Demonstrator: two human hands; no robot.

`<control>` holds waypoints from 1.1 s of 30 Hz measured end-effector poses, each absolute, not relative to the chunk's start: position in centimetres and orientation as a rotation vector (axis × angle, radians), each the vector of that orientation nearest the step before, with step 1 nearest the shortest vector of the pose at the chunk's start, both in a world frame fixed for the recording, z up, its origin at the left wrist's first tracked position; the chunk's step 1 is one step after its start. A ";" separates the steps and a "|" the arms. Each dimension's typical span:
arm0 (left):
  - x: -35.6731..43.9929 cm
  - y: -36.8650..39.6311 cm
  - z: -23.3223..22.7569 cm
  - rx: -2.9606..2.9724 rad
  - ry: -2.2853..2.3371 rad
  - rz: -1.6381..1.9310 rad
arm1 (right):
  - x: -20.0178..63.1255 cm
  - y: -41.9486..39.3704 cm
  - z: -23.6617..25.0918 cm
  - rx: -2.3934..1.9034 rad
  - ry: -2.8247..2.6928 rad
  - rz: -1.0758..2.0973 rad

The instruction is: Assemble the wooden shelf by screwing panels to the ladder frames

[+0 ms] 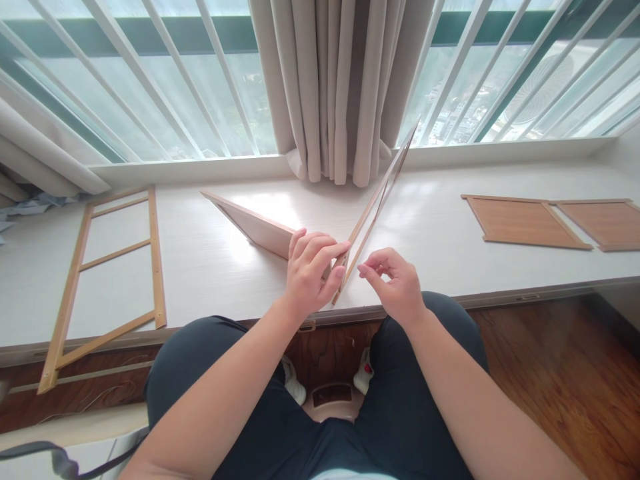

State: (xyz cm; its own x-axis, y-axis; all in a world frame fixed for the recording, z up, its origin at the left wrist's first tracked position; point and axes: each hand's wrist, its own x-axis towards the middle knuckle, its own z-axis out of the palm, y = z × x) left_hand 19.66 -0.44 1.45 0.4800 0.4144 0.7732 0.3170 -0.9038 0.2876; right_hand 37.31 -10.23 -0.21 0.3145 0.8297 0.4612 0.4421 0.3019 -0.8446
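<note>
My left hand (313, 272) grips the near corner where a wooden panel (257, 230) meets a thin upright wooden frame (376, 208). The panel stands on edge, angled away to the left; the frame slants away to the right, so the two make a V. Just right of that corner is my right hand (396, 283), thumb and forefinger pinched together and apart from the wood. Whatever sits in the pinch, if anything, is too small to make out. My left fingers hide part of the joint.
A ladder-like wooden frame (156, 267) lies at the left, jutting past the edge of the white sill (430, 267). Two brown panels joined side by side (527, 223) lie at the right. Beige curtains (325, 87) hang against the barred window behind. My knees touch the sill's front.
</note>
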 end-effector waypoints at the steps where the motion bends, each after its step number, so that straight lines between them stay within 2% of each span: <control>1: 19.7 -0.4 1.5 2.610 0.650 1.405 | 37.4 -10.2 -0.2 -1.354 -1.321 0.407; 10: 19.7 -0.4 1.2 2.609 0.628 1.428 | 37.7 -10.2 -0.3 -1.440 -1.335 0.586; 22: 19.7 -0.5 1.2 2.642 0.678 1.372 | 37.7 -10.5 0.3 -1.441 -1.350 0.648; 33: 19.9 -0.4 1.2 2.586 0.586 1.432 | 37.7 -12.4 2.5 -1.259 -1.266 0.900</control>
State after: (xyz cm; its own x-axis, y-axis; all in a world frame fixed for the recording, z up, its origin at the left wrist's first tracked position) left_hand 19.86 -0.41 1.25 0.4748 0.3927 0.7876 0.2714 -0.9167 0.2934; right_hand 37.73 -12.42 2.48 0.1456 0.9738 0.1744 0.1546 0.1517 -0.9762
